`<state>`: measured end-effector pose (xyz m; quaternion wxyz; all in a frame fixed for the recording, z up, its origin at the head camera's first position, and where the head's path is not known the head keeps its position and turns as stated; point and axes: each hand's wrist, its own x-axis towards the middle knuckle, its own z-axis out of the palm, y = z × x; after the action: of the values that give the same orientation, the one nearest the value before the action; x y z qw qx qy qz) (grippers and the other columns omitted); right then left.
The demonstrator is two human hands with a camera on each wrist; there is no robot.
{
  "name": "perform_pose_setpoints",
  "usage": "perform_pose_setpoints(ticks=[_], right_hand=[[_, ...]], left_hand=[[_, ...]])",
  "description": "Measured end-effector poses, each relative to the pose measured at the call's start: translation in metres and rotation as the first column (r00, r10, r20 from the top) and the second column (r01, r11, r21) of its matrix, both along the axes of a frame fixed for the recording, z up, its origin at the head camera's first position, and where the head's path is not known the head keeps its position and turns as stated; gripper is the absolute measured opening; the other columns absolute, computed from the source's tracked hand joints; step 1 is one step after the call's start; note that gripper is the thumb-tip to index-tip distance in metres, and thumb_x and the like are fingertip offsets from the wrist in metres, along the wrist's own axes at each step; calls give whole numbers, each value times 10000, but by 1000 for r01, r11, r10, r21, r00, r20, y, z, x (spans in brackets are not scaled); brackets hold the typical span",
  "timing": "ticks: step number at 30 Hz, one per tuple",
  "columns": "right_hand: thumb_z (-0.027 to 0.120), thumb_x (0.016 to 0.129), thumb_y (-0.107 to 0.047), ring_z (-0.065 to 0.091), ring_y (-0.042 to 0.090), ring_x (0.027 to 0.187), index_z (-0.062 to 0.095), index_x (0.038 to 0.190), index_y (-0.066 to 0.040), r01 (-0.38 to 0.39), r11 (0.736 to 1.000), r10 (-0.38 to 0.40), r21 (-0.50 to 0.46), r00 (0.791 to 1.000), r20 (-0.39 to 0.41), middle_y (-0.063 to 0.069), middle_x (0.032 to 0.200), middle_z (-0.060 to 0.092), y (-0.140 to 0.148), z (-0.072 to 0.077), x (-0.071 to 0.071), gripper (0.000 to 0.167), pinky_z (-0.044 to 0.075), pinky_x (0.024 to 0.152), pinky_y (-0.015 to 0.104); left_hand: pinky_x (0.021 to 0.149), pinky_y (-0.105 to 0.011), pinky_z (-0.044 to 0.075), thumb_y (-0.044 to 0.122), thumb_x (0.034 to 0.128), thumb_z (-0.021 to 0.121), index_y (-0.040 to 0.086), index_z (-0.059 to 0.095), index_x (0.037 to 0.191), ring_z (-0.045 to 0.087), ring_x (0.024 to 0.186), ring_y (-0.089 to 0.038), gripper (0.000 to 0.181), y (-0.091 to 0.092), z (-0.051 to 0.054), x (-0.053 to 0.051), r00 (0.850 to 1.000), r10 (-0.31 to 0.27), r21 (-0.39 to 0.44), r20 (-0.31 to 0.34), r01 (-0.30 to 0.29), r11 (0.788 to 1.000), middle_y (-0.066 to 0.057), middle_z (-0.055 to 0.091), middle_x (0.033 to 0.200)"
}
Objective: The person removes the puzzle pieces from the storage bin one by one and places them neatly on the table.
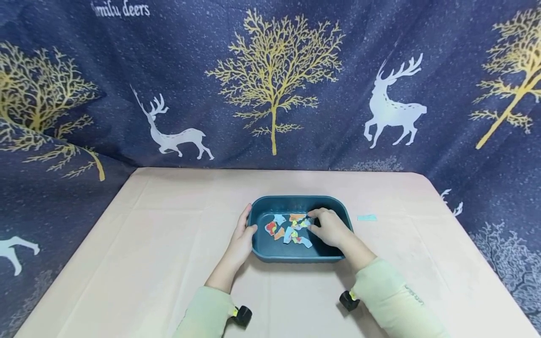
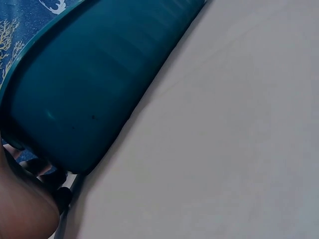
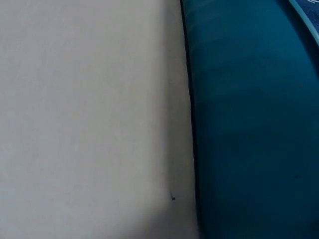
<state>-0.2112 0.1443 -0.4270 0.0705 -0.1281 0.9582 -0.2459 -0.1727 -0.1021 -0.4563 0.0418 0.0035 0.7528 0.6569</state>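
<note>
A dark teal rectangular basin (image 1: 296, 258) stands on the table, with several torn, colourful paper pieces (image 1: 291, 234) lying on its bottom. My left hand (image 1: 242, 239) holds the basin's left end, its thumb over the rim; in the left wrist view the fingers of the left hand (image 2: 30, 199) reach round the outer wall. Inside the basin, at the right, is my right hand (image 1: 331, 228). Its thumb and forefinger are at the right edge of the pieces, by a light-blue one; whether they pinch it is unclear. The right wrist view shows only the basin's outer wall (image 3: 254, 124) and tablecloth.
A small light-turquoise strip (image 1: 367, 218) lies on the pale tablecloth (image 1: 169, 263) to the right of the basin. Behind the table hangs a dark blue cloth (image 1: 296, 131) printed with deer and trees. A small black device (image 1: 242, 316) is worn at each wrist.
</note>
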Motion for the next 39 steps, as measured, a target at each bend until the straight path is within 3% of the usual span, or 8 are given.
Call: perform_pose_setpoints(ticks=[8, 16, 23, 31, 39], right_hand=[[683, 852, -180, 541, 294, 1046, 638, 1148, 6, -9, 995, 19, 102, 995, -98, 129, 1097, 600, -1, -1, 3, 352, 473, 901, 425], [689, 847, -150, 536, 237, 951, 570, 1005, -69, -24, 996, 30, 81, 997, -77, 86, 987, 573, -2, 1, 2, 214, 470, 845, 395], [666, 848, -95, 596, 205, 853, 506, 940, -102, 2, 999, -5, -47, 998, -62, 81, 919, 626, -2, 6, 1, 184, 504, 763, 369], [630, 879, -109, 526, 146, 752, 559, 954, -105, 10, 980, -23, -201, 998, -66, 33, 878, 589, 3, 5, 3, 103, 469, 685, 288], [635, 884, -132, 587, 131, 785, 599, 998, -99, -12, 947, -41, -320, 987, -157, 8, 845, 642, 11, 16, 5, 124, 498, 716, 285]], left_hand=[[1173, -521, 105, 146, 992, 331, 260, 132, 1526, 61, 1476, -288, 581, 0, 0, 0, 1000, 2, 1, 6, -2, 1000, -26, 85, 1605], [1171, -522, 108, 155, 993, 332, 256, 128, 1527, 58, 1476, -288, 580, -1, 2, -1, 1000, 3, 7, 7, -3, 1000, -22, 79, 1606], [1171, -525, 105, 149, 991, 331, 237, 134, 1527, 65, 1475, -289, 578, -2, 2, -2, 1000, 4, 11, -6, -4, 1000, -29, 91, 1604], [1160, -536, 132, 150, 989, 331, 246, 137, 1525, 75, 1471, -313, 578, 0, 0, 2, 1000, -3, -2, 15, 4, 1000, -51, 97, 1603], [1152, -542, 155, 163, 990, 332, 277, 141, 1521, 93, 1470, -312, 575, 0, -2, 1, 1000, 2, -3, 10, -2, 1000, -40, 107, 1602]])
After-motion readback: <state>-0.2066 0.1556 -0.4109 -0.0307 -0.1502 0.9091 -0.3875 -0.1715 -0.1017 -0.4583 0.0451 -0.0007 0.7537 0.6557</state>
